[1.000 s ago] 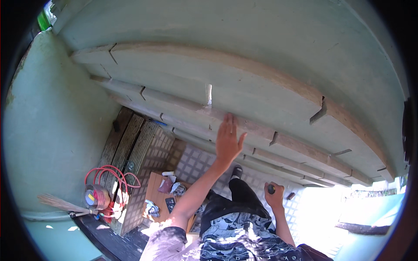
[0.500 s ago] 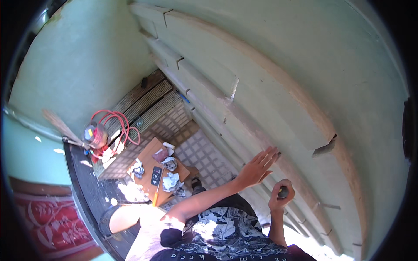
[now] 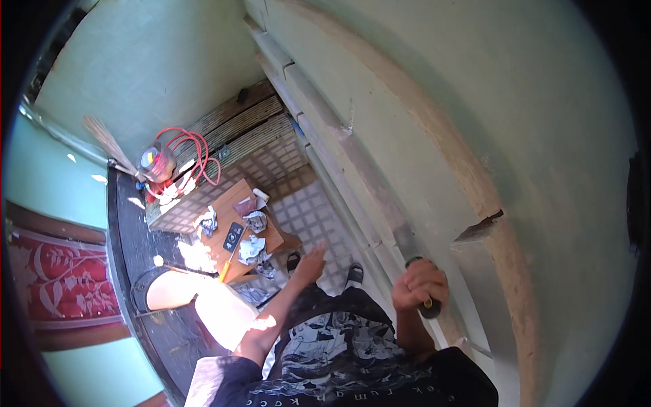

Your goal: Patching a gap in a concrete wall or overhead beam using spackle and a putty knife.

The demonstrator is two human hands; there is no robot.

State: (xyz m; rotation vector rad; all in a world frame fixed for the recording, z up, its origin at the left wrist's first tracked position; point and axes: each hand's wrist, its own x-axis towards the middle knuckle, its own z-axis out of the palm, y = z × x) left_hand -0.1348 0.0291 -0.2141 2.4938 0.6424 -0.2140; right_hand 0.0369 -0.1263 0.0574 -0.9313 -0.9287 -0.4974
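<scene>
My right hand [image 3: 419,285] is wrapped round a hand tool with a dark, yellow-ringed handle [image 3: 430,309]. It is close to a long wooden rail [image 3: 363,173] on the pale green wall [image 3: 407,142]. The tool's working end is mostly hidden by my fingers, so its kind does not show clearly. My left hand [image 3: 311,265] is away from the wall, above the tiled floor in front of my body. Its fingers are blurred, and nothing can be made out in them.
A wooden stool [image 3: 235,192] to the left carries crumpled paper [image 3: 253,248], a dark handheld device [image 3: 233,237] and an orange-handled tool [image 3: 224,271]. Beyond it, a slatted bench [image 3: 261,135] holds a red hose [image 3: 201,144] and a clear tub [image 3: 157,163]. A broken-ended upper rail [image 3: 481,227] juts out at right.
My left hand has come off the rail and moved down and left, over the floor. My right hand has turned over with the tool and come nearer the rail. The view has shifted.
</scene>
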